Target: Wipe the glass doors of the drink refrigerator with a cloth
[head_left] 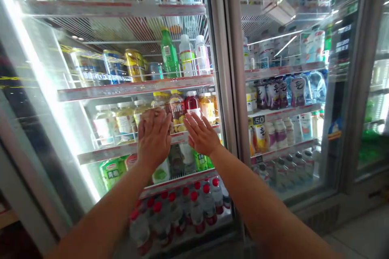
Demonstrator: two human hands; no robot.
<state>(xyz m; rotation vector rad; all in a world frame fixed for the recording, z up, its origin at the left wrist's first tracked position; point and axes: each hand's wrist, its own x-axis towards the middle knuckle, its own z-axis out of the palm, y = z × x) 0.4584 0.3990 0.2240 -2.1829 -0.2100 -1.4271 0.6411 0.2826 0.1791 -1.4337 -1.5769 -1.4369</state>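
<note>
My left hand (154, 139) is pressed against the glass of the left cooler door, fingers stretched upward. Under its fingers, a crumpled pale-brown cloth (156, 112) shows at the fingertips and along the right edge; most of it is hidden. My right hand (203, 135) lies nearly flat at the glass to the right, fingers extended, holding nothing. Behind the glass, near the hands, stand a dark red drink bottle (192, 102), a brown-labelled bottle (176, 107) and an amber bottle (207, 107) on a shelf.
Upright metal door frames (232, 64) run right of my hands. Beyond them is a second glass-fronted cooler with bottles (273, 93). Red-capped bottles (194, 210) fill the bottom of the left cooler. A bright light strip (39, 77) runs down its left side.
</note>
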